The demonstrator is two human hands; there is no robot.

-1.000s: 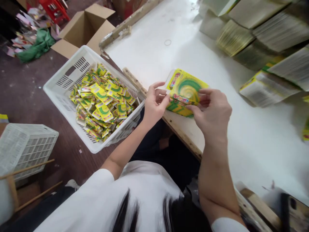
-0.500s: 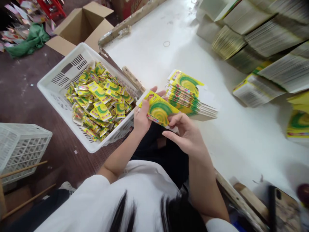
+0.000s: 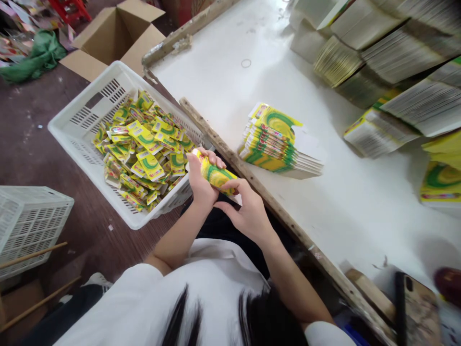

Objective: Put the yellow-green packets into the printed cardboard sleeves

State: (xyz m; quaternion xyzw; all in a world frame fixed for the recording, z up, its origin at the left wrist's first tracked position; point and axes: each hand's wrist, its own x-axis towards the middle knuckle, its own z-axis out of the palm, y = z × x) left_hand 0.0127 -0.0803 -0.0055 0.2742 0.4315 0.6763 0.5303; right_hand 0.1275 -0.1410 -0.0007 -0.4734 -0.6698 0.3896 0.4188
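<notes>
My left hand (image 3: pixel 199 185) and my right hand (image 3: pixel 248 211) both grip one yellow-and-green printed card (image 3: pixel 215 174), bent into a curve, over my lap just off the table's wooden edge (image 3: pixel 248 175). A fanned stack of the same flat cards (image 3: pixel 277 144) lies on the white table (image 3: pixel 338 202) to the right of my hands. Left of my hands stands a white plastic basket (image 3: pixel 93 103) filled with several small folded yellow-green packets (image 3: pixel 144 142).
Tall piles of printed sheets (image 3: pixel 389 53) line the table's far right. An open cardboard box (image 3: pixel 111 36) sits on the floor behind the basket. An upturned white crate (image 3: pixel 29 226) is at the left. A phone (image 3: pixel 414 307) lies at the table's near right.
Both hands lifted one card off the stack, drew it toward my body and left, and bent it. The stack now lies untouched on the table.
</notes>
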